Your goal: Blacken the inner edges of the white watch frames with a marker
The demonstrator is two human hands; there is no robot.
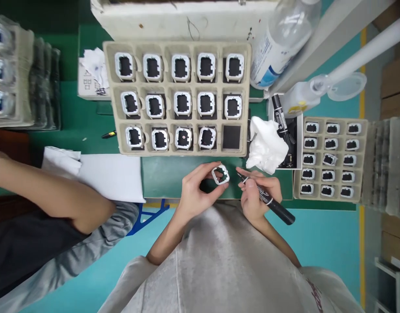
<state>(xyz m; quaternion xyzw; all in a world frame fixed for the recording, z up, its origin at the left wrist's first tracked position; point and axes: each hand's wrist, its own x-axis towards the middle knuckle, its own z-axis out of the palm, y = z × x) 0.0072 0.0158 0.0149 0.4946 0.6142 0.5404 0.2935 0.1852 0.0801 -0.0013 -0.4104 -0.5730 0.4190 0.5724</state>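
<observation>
Between the thumb and fingers of my left hand [198,190] is a small white squarish frame [220,174] with an open middle, held tilted above the table's front edge. My right hand [259,193] grips a black marker pen [270,201] like a writing tool, its tip pointing at the frame with a gap between them. Just beyond my hands lies a beige pulp tray [176,154] in three rows. White frames like the one I hold sit in its pockets, and the front right pocket [231,137] shows only its dark bottom.
Crumpled white tissue [267,145] lies right of the tray, by a box holding markers [279,114]. Two bottles [278,43] stand behind it. A second filled tray [332,165] is at the right. At the left, another person's arm [52,187] reaches in near white cloth [110,176].
</observation>
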